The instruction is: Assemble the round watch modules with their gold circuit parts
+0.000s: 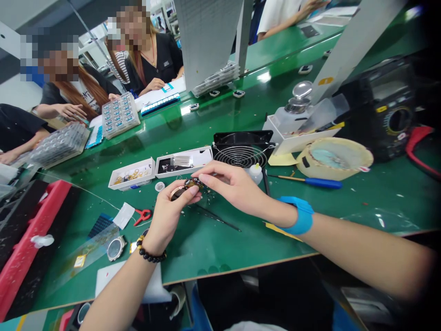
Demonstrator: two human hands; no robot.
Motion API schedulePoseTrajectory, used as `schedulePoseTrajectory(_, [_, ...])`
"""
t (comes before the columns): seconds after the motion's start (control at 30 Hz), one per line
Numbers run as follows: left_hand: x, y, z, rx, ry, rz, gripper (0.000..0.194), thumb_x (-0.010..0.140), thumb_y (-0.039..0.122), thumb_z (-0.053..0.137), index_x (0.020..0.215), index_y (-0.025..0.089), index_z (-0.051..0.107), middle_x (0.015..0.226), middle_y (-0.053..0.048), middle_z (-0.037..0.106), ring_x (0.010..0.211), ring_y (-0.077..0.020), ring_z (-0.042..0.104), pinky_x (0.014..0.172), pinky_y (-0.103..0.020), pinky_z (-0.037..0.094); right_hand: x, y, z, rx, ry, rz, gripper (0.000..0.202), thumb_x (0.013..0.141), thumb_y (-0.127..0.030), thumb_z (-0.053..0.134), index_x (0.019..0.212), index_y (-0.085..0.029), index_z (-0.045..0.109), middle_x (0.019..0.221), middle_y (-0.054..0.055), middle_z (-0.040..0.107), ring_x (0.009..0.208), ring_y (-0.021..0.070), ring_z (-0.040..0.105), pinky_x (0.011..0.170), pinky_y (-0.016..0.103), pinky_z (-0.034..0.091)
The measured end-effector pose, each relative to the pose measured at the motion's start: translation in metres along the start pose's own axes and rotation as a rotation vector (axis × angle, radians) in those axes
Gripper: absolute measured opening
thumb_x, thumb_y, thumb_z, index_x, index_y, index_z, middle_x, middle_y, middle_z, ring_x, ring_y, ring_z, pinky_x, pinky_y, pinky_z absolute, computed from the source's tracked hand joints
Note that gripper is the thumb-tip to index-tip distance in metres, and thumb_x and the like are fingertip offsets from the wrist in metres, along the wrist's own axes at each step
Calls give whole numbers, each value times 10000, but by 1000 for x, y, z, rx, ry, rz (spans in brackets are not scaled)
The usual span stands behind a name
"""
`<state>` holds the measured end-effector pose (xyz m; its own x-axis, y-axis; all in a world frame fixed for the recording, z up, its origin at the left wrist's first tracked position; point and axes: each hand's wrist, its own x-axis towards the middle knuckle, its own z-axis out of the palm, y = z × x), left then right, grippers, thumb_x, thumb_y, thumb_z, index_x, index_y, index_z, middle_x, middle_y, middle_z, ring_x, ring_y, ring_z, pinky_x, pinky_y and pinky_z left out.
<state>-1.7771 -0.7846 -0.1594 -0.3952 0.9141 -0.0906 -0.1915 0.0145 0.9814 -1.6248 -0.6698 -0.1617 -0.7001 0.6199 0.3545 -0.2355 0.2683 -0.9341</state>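
Near the middle of the green bench, my left hand is closed around a small round watch body, held off the surface with its rim and dark inner parts showing. My right hand reaches in from the right, its fingertips pinched at the upper edge of a dark round part beside the watch body. Whether those fingertips hold something tiny is too small to make out. Dark tweezers lie on the green mat just below my hands.
Behind my hands stand two white parts boxes and a black fan. To the right are a blue screwdriver and a round tub. A watch and red clamp lie left. People sit across the bench.
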Motion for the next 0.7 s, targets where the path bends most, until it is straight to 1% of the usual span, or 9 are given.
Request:
schedulePoseTrajectory(0.2, [1, 0, 1, 19, 6, -5, 281, 780, 318, 920, 997, 191, 794, 919, -19, 749, 791, -105, 727, 784, -157, 635, 1, -1, 0, -3, 9, 0, 177, 968, -326, 628, 1006, -203, 749, 1062, 42, 746, 998, 181, 698, 896, 327, 581])
schedulePoseTrajectory(0.43, [0, -2, 0, 44, 4, 15, 268, 788, 316, 911, 994, 188, 795, 939, -26, 749, 813, -112, 721, 799, -168, 636, 0, -2, 0, -34, 22, -16, 166, 955, -322, 640, 996, -205, 750, 1037, 40, 740, 965, 177, 699, 873, 322, 599])
schedulePoseTrajectory(0.7, [-1, -1, 1, 57, 2, 31, 248, 798, 315, 903, 992, 204, 796, 935, -11, 745, 815, -101, 713, 810, -165, 635, 0, 0, 1, -59, 26, -31, 145, 954, -306, 646, 980, -204, 746, 1028, 36, 734, 927, 165, 696, 850, 311, 603])
